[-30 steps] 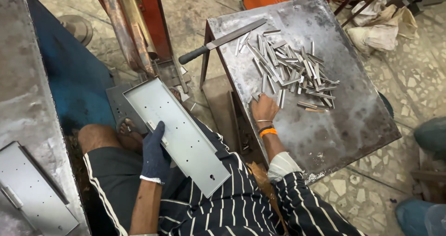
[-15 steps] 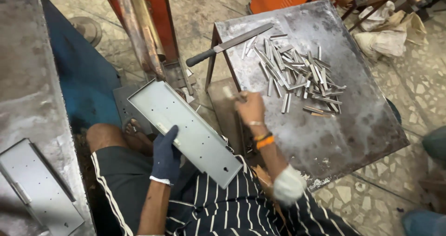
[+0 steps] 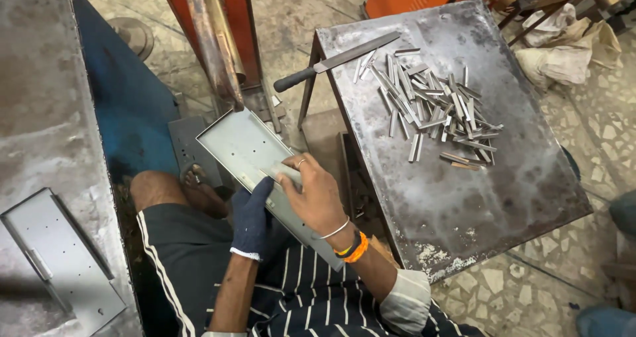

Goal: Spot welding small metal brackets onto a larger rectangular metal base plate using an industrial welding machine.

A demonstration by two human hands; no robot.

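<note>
1. Metal tray (image 3: 242, 148): on the lap, gripped near its middle by both hands.
2. Left hand (image 3: 253, 212), gloved, fingers curled under the rim; right hand (image 3: 315, 194), bare, fingers pinching a small metal strip (image 3: 286, 172) against the tray.
3. Risk, likely: bare skin cut on sharp edges; strip slipping loose.
4. Beyond, on the counter (image 3: 464, 198): loose strips (image 3: 434, 108), a file (image 3: 338, 60).

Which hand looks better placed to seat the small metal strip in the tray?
Probably the right hand: bare, it pinches the small metal strip over the sheet-metal tray. The gloved left hand grips the tray's edge, steadying it.
</note>
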